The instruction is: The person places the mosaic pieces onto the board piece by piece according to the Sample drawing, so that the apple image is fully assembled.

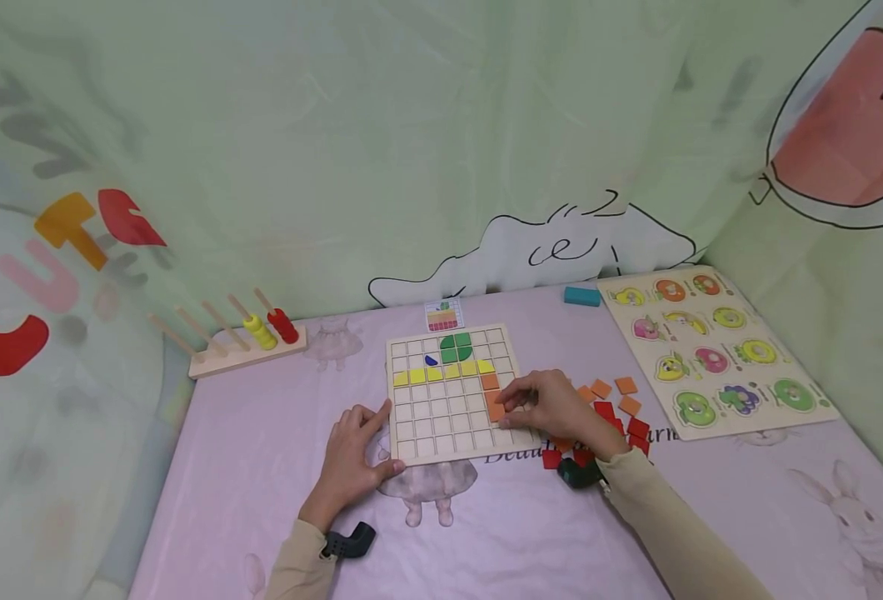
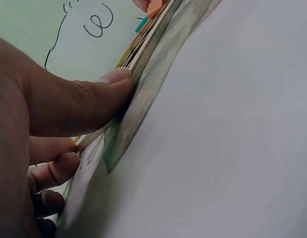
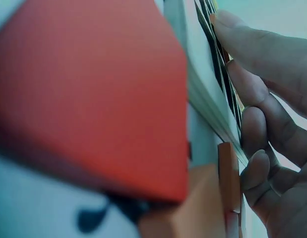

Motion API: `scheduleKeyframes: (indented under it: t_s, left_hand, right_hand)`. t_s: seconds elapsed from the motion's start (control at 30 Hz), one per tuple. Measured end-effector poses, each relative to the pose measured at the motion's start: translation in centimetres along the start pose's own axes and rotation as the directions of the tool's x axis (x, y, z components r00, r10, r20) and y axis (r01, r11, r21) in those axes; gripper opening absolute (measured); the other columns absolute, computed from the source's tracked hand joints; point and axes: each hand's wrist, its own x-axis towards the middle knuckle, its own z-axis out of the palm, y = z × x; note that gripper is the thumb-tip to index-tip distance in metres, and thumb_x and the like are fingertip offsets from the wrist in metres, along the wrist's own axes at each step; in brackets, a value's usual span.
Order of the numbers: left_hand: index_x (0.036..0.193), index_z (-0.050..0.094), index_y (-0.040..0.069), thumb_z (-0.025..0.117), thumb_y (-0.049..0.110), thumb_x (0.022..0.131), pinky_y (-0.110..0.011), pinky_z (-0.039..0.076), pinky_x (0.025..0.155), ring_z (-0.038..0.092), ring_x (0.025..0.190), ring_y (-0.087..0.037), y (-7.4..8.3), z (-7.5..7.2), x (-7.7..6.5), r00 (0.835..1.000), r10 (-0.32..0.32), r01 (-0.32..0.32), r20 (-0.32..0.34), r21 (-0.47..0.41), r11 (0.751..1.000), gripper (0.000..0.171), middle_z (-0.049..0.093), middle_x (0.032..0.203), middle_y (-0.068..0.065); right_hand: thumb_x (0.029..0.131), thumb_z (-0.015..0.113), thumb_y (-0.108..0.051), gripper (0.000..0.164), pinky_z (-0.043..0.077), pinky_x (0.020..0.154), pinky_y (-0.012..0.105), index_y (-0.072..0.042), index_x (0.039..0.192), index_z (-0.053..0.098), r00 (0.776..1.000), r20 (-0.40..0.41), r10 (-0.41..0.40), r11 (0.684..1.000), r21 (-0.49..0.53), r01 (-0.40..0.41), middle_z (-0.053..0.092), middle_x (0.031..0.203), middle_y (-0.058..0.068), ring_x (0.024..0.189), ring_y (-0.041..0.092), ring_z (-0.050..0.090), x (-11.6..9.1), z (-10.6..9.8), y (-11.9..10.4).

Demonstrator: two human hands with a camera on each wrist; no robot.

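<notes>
Probably filling in a picture on the square, pale wooden grid board [image 1: 426,433], at the stage of building an orange column below the right end of the yellow tile row [image 1: 445,372]. Pinching a flat orange square tile [image 1: 495,412] in the right hand [image 1: 554,404], at the board's right side. Touching the board's near-left corner with the left hand [image 1: 351,450], thumb and index finger spread, not clenched.

Next, likely calling for squaring the tile inside the grid lines without nudging its orange neighbour, then checking against the small printed picture card [image 1: 443,316] just beyond the board and choosing from the loose red square tiles [image 1: 639,428] and orange ones on the pinkish, cloth-covered counter [image 1: 261,450].

Readable on the cloth: black script [image 1: 512,454], partly hidden, with "Beau" near the board and "arn" past the red tiles. On the pale green fabric wall [image 1: 336,125]: large letters [image 1: 74,221] "C", "U", "T", plus a warped red fourth. Too small to read: captions on the pale wooden fruit puzzle board [image 1: 689,346].
</notes>
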Motion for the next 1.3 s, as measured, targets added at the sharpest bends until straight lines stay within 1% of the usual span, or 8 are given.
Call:
scheduleKeyframes:
  t_s: [0.23, 0.43, 0.57, 0.77, 0.93, 1.03, 1.13, 1.3]
  left_hand:
    - [0.153, 0.057, 0.008, 0.090, 0.036, 0.071, -0.038, 0.035, 0.084, 0.042, 0.094, -0.016, -0.1, 0.0, 0.0, 1.000, 0.001, -0.001, -0.001, 0.001, 1.000, 0.092, 0.055, 0.107, -0.004]
    - [0.154, 0.057, 0.009, 0.090, 0.036, 0.071, -0.037, 0.035, 0.084, 0.042, 0.095, -0.016, -0.2, 0.1, 0.1, 1.000, 0.002, -0.002, -0.002, -0.008, 1.000, 0.093, 0.056, 0.108, -0.003]
    - [0.154, 0.056, 0.011, 0.090, 0.037, 0.072, -0.036, 0.034, 0.084, 0.042, 0.094, -0.015, -0.3, 0.2, 0.1, 1.000, 0.000, 0.000, 0.005, -0.012, 1.000, 0.094, 0.055, 0.108, -0.003]
    - [0.155, 0.056, 0.011, 0.090, 0.036, 0.071, -0.036, 0.034, 0.084, 0.040, 0.093, -0.014, -0.3, 0.1, 0.1, 1.000, -0.008, 0.008, 0.006, -0.013, 1.000, 0.094, 0.055, 0.106, -0.002]
    - [0.155, 0.056, 0.011, 0.090, 0.036, 0.071, -0.036, 0.033, 0.084, 0.040, 0.093, -0.014, -0.3, 0.0, 0.1, 1.000, -0.012, 0.012, 0.010, -0.007, 1.000, 0.094, 0.054, 0.106, -0.002]
    - [0.155, 0.056, 0.011, 0.090, 0.035, 0.071, -0.036, 0.033, 0.084, 0.040, 0.093, -0.015, -0.2, 0.0, 0.2, 1.000, -0.013, 0.013, 0.009, -0.003, 1.000, 0.093, 0.054, 0.106, -0.002]
    - [0.155, 0.056, 0.011, 0.090, 0.035, 0.071, -0.036, 0.033, 0.084, 0.041, 0.094, -0.015, -0.2, 0.0, 0.2, 1.000, -0.015, 0.015, 0.009, -0.004, 1.000, 0.093, 0.054, 0.106, -0.002]
    - [0.155, 0.055, 0.010, 0.090, 0.035, 0.071, -0.036, 0.034, 0.084, 0.041, 0.094, -0.016, -0.1, 0.0, 0.2, 1.000, -0.016, 0.016, 0.014, -0.006, 1.000, 0.094, 0.054, 0.106, -0.002]
  right_hand:
    - [0.083, 0.091, -0.018, 0.025, 0.051, 0.070, 0.024, -0.013, 0.105, 0.081, 0.997, -0.072, 0.017, 1.000, 0.026, -0.015, 0.072, 0.085, -0.004, 0.079, 0.015, 0.062, 0.5, 0.2, -0.1]
    - [0.087, 0.087, -0.016, 0.018, 0.053, 0.071, 0.025, -0.012, 0.103, 0.082, 0.993, -0.120, 0.010, 0.999, 0.040, -0.005, 0.075, 0.086, -0.003, 0.078, 0.014, 0.065, 2.1, 0.6, -0.6]
    - [0.088, 0.084, -0.015, 0.015, 0.054, 0.074, 0.025, -0.012, 0.103, 0.083, 0.996, -0.090, 0.019, 0.999, 0.036, -0.015, 0.075, 0.087, -0.002, 0.079, 0.014, 0.065, 3.3, 0.6, -1.2]
    - [0.090, 0.079, -0.012, 0.013, 0.053, 0.070, 0.026, -0.008, 0.102, 0.080, 0.999, -0.047, 0.020, 0.999, 0.050, -0.018, 0.072, 0.085, 0.001, 0.077, 0.016, 0.062, 4.1, 0.6, -2.0]
    - [0.087, 0.082, -0.012, 0.021, 0.050, 0.068, 0.027, -0.009, 0.108, 0.079, 1.000, -0.020, 0.020, 0.999, 0.049, -0.019, 0.069, 0.084, 0.001, 0.076, 0.016, 0.059, 4.3, 0.7, -2.4]
    - [0.085, 0.085, -0.014, 0.025, 0.048, 0.068, 0.028, -0.009, 0.110, 0.080, 0.999, 0.005, -0.038, 0.999, 0.019, 0.038, 0.068, 0.085, 0.000, 0.076, 0.016, 0.058, 4.5, 0.7, -2.5]
    - [0.086, 0.087, -0.015, 0.023, 0.047, 0.068, 0.028, -0.008, 0.107, 0.082, 0.996, 0.012, -0.092, 0.995, -0.028, 0.093, 0.068, 0.084, -0.001, 0.075, 0.014, 0.055, 4.8, 0.8, -2.5]
    - [0.089, 0.086, -0.020, 0.019, 0.045, 0.067, 0.028, -0.006, 0.100, 0.082, 0.996, -0.029, -0.090, 0.990, -0.112, 0.086, 0.069, 0.084, 0.000, 0.075, 0.014, 0.054, 5.1, 0.9, -3.0]
